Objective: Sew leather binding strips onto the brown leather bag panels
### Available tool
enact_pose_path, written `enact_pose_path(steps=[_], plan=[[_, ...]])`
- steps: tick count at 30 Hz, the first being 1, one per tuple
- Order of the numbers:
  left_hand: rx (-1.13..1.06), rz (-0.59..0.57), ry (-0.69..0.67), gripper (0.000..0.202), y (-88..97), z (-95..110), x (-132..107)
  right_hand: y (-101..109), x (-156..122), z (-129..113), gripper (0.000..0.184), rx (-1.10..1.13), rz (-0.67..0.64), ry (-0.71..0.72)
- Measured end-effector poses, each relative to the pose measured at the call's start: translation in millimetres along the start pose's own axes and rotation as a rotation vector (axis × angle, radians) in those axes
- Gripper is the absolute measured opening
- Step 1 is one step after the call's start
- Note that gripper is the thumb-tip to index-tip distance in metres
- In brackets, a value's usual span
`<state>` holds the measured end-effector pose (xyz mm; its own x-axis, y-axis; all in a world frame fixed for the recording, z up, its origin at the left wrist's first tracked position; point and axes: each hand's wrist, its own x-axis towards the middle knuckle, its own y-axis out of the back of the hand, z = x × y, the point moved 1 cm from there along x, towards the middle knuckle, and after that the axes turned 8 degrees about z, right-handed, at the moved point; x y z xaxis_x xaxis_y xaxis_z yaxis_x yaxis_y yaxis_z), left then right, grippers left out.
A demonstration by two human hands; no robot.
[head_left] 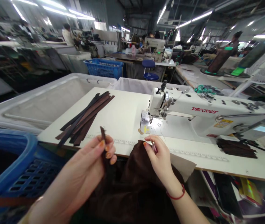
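My left hand (85, 168) pinches a dark brown strip (103, 134) between thumb and fingers, its upper end sticking up with a ragged edge. My right hand (160, 158) is closed around a small slim metal tool (154, 145), mostly hidden by the fingers, so its kind is unclear. Brown fabric (137, 165) drapes over my lap and up to the table edge beside the right fingertips. Just beyond that hand stands a white sewing machine (181, 105), its needle area lit. More brown and black strips (85, 118) lie in a loose pile on the table's left.
The white sewing table (123, 115) has a ruler strip along its front edge. Another dark strip stack (236, 148) rests at right. White bins (29, 102) border the far side, a blue basket (27, 168) the near left. Below, a tray holds a phone (225, 189).
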<state>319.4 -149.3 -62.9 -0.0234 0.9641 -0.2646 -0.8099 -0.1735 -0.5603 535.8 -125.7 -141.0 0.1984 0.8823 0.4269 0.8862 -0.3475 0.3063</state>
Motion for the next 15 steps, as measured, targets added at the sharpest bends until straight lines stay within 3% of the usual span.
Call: enact_pose_path(steps=[2, 5, 6, 9, 12, 15], plan=[[-0.046, -0.053, 0.069, 0.012, -21.6, -23.6, 3.8, 5.5, -18.7, -17.5, 0.015, 0.161, -0.069, -0.060], [-0.080, -0.087, 0.073, 0.012, -43.8, -47.8, 13.2, 2.9, -55.2, -28.7, 0.046, 0.311, -0.154, -0.142], [-0.080, -0.091, 0.060, 0.012, -48.8, -51.6, 17.2, 1.3, -65.6, -27.4, 0.047, 0.299, -0.149, -0.168], [-0.038, -0.093, -0.052, 0.015, -56.6, -52.4, 33.0, 6.2, -86.3, -12.5, 0.019, 0.238, -0.112, -0.244], [0.105, -0.071, -0.244, 0.021, -54.6, -47.8, 56.2, 35.3, -100.7, 8.6, 0.026, 0.260, -0.177, -0.323], [0.232, -0.038, -0.307, 0.028, -48.4, -50.9, 80.4, 80.1, -121.7, 28.5, 0.039, 0.306, -0.252, -0.471]])
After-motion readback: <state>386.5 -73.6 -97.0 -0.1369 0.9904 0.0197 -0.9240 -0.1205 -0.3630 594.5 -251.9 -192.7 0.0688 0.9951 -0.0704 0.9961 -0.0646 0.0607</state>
